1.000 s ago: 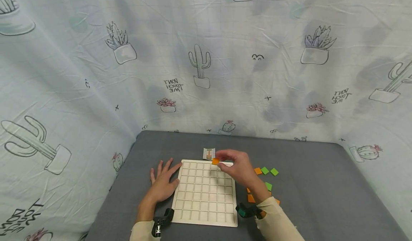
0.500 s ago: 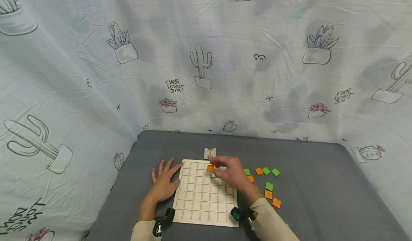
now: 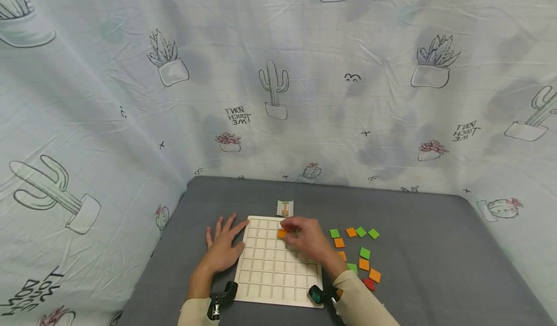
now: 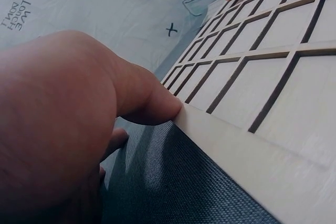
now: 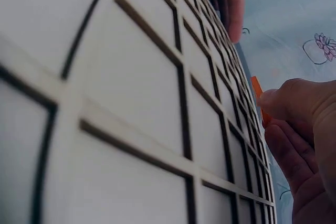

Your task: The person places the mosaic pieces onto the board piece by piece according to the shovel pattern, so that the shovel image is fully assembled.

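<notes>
A pale wooden grid board (image 3: 267,267) lies on the grey table. My right hand (image 3: 309,241) is over the board's far part and pinches a square orange tile (image 3: 281,234) between thumb and fingers. In the right wrist view the orange tile (image 5: 256,88) stands tilted on edge near the grid; whether it touches a cell cannot be told. My left hand (image 3: 221,252) rests at the board's left side with its fingers spread on the table. In the left wrist view its thumb (image 4: 155,100) touches the board's rim.
A small printed grid card (image 3: 285,209) lies behind the board. Right of the board are scattered green tiles (image 3: 364,253), orange tiles (image 3: 363,264) and a red tile (image 3: 369,284). A patterned cloth (image 3: 322,108) hangs around the table.
My right hand has brought the orange tile left and nearer, from the board's far edge to over its upper cells. More loose tiles show on the right. The left hand stays put.
</notes>
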A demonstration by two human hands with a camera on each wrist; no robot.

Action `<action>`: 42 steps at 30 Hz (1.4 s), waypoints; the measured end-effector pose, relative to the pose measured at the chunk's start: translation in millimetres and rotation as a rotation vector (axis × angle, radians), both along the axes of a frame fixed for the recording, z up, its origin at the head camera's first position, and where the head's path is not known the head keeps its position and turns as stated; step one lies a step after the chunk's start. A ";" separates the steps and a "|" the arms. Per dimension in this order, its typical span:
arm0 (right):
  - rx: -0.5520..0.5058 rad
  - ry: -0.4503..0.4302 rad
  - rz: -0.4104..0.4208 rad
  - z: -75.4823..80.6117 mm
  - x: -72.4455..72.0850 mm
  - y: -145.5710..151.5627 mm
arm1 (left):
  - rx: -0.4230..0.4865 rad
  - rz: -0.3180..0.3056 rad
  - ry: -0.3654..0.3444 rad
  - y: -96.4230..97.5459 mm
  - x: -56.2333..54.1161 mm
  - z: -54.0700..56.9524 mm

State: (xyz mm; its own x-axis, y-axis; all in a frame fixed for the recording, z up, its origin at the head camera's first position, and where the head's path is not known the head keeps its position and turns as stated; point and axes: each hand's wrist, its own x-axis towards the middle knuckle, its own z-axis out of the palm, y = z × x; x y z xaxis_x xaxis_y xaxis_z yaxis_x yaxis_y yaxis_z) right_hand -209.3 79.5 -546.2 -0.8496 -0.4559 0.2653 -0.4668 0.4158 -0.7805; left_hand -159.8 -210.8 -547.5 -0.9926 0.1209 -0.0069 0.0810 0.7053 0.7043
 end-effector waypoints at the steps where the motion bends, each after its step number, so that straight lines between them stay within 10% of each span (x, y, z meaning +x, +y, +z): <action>1: 0.003 0.006 -0.001 -0.6 0.3 -0.7 | -0.001 0.001 0.001 0.1 0.0 -0.4; 27: 0.131 0.118 -0.044 -3.8 4.1 -9.4 | 0.012 -0.024 0.003 -3.6 0.1 -3.0; 42: 0.094 0.105 -0.083 13.5 29.2 38.9 | 0.015 -0.008 0.005 -1.7 1.1 -3.4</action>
